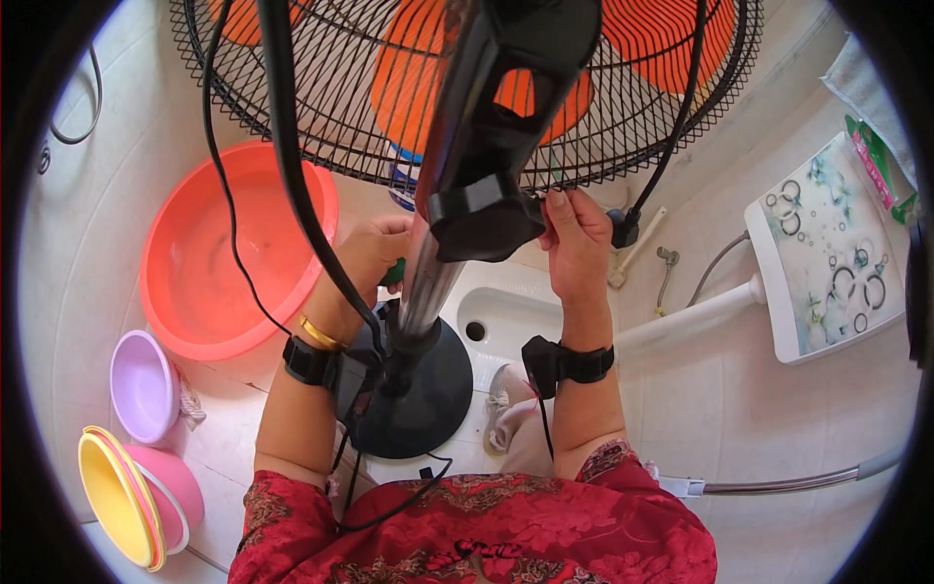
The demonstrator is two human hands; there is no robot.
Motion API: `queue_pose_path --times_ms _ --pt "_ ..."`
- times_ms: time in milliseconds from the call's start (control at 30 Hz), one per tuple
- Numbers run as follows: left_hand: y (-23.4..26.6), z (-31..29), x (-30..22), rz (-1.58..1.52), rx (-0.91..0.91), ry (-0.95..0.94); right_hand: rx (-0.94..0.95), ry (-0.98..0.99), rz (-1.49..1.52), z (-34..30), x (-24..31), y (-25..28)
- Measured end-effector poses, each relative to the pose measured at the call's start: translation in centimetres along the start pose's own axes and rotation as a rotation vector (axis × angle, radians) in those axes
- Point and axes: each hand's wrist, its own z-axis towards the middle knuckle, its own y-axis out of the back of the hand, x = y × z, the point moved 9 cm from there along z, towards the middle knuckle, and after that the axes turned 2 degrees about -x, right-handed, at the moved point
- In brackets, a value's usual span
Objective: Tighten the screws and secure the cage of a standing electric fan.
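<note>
A standing fan fills the upper middle, its black wire cage (321,146) over orange blades (404,92). From its black head a metal pole (424,282) runs down to a round black base (428,409). My left hand (370,255) is closed just left of the pole, its fingers partly behind it, with a small green thing (393,273) showing at its fingers. Right of the black knob (486,219), close to the cage's lower rim, my right hand (576,238) is pinched; what lies between its fingertips is too small to tell.
A red basin (165,263), a purple basin (136,380) and a pink and yellow bucket (180,492) stand at left. Beyond the base is a white squat toilet (530,311). A white patterned cistern (827,253) hangs at right. Black cables (282,127) dangle across the left.
</note>
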Motion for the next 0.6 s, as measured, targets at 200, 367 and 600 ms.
queue_pose_path --times_ms 200,367,600 --pt "-0.8 0.4 2.0 -0.209 0.198 0.158 0.002 -0.018 0.005 0.0 -0.1 -0.6" --pt "0.5 0.9 -0.2 0.21 0.144 -0.168 -0.008 -0.05 0.053 -0.1 -0.6 -0.3" --pt "0.6 -0.6 -2.7 0.223 0.102 -0.24 0.027 -0.072 0.188 0.1 -1.1 0.2"
